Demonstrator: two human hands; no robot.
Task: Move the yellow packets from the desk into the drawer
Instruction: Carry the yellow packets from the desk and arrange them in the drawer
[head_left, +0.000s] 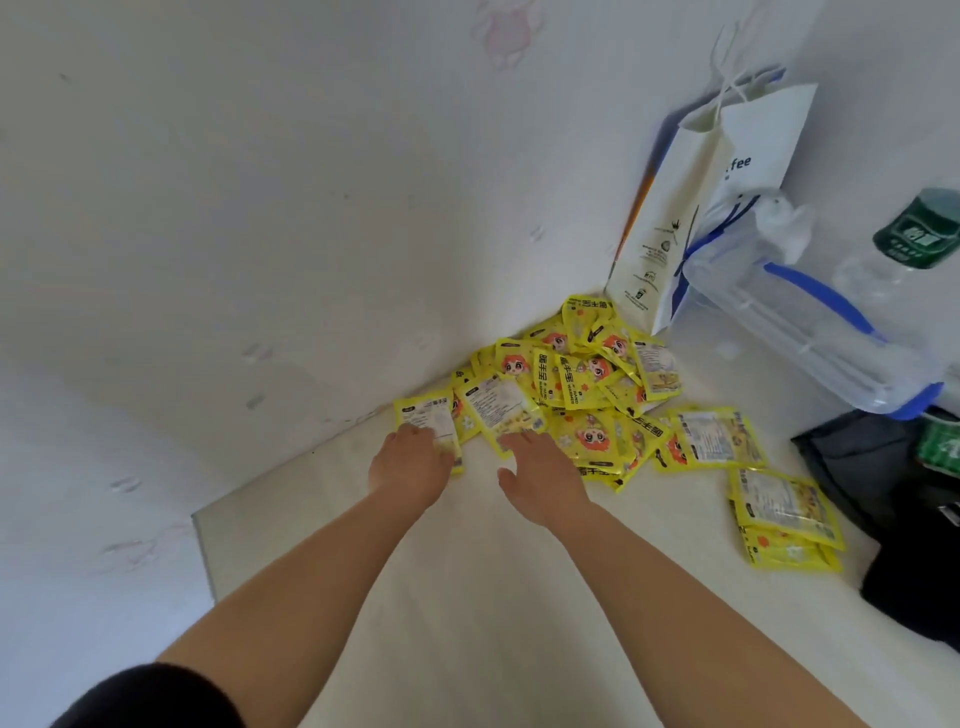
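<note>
A heap of several yellow packets (576, 384) lies in the far corner of the white desk (467, 597), against the wall. A small stack of yellow packets (784, 514) sits apart to the right. My left hand (413, 457) rests on the leftmost packet (431, 421), fingers lying over its near edge. My right hand (540, 473) reaches to the near edge of the heap, fingers stretched onto a packet (501, 402) with a white label. The drawer is out of sight.
A white paper bag (696, 208) stands against the wall behind the heap. A clear plastic box with blue handles (800, 306) and a water bottle (904, 244) sit at the right. Black bags (904, 519) lie at the right edge.
</note>
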